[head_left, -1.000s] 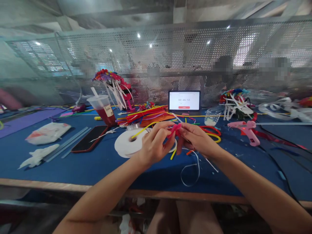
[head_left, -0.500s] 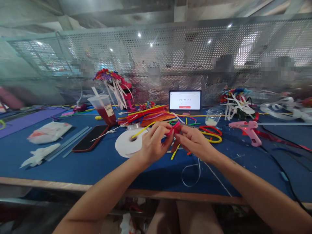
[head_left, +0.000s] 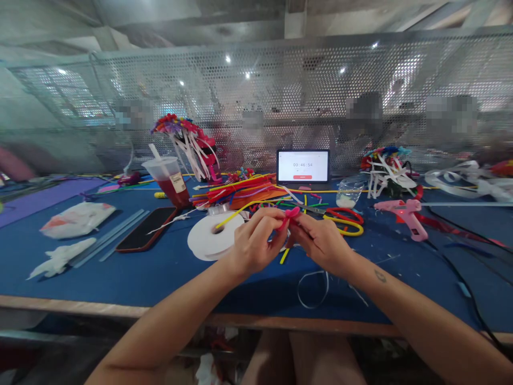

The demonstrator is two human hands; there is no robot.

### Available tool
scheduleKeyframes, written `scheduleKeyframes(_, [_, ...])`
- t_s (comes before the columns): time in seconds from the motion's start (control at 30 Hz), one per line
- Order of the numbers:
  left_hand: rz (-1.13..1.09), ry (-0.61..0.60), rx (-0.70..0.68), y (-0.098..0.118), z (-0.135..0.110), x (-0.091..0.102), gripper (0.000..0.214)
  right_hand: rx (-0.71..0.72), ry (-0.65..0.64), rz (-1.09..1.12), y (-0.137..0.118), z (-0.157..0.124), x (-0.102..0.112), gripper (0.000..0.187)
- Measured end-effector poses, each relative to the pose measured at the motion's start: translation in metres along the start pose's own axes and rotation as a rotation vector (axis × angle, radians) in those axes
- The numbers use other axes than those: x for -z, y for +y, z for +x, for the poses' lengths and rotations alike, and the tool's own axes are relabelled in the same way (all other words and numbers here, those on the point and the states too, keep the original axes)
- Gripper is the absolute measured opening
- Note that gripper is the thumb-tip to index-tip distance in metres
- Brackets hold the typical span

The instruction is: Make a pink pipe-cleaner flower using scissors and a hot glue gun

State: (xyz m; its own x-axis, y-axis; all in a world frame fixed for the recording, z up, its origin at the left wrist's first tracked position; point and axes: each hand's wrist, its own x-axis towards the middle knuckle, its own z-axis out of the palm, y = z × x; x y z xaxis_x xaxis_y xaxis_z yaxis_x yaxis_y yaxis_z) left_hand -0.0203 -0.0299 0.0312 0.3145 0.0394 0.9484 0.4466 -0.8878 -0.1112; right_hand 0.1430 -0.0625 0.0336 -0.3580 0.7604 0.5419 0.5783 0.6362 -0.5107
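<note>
Between my hands, above the middle of the table, is a bent pink pipe cleaner [head_left: 292, 213], looped at its top. My left hand [head_left: 258, 235] pinches its left side with the fingertips. My right hand [head_left: 320, 235] closes on it from the right; its fingertips are partly hidden. A white ribbon spool [head_left: 204, 238] lies just left of my left hand, a yellow stem across it. Scissors with red and yellow handles [head_left: 352, 231] lie beyond my right hand. A short yellow piece [head_left: 284, 255] lies beneath my hands.
A pink glue gun [head_left: 409, 216] with its cord is at right. A tablet with a timer [head_left: 303, 167] stands behind bundled coloured stems [head_left: 236, 192]. At left are a drink cup [head_left: 172, 179], a phone [head_left: 146, 230] and a plastic bag [head_left: 78, 219]. A perforated screen [head_left: 272, 80] stands behind.
My right hand has turned slightly and its fingers have drawn in near the pink pipe cleaner. The pink loop now looks more folded over. The view has shifted a little.
</note>
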Motion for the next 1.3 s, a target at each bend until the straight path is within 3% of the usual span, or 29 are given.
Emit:
scheduleKeyframes(0.53, [0.009,0.001,-0.068,0.001,-0.001,0.004,0.012,0.028,0.033,0.038,-0.003,-0.006,0.002,0.023])
scheduleKeyframes(0.97, [0.214,0.066,-0.412,0.011,0.011,0.029,0.010,0.252,0.224,-0.255,-0.002,-0.017,-0.003,0.018])
scheduleKeyframes(1.2, [0.259,0.018,-0.417,0.017,0.015,0.035,0.010,0.314,0.324,-0.324,-0.009,-0.017,-0.005,0.012])
scheduleKeyframes(1.3, [0.278,0.054,-0.434,0.018,0.011,0.034,0.010,0.343,0.350,-0.339,-0.009,-0.018,-0.005,0.011])
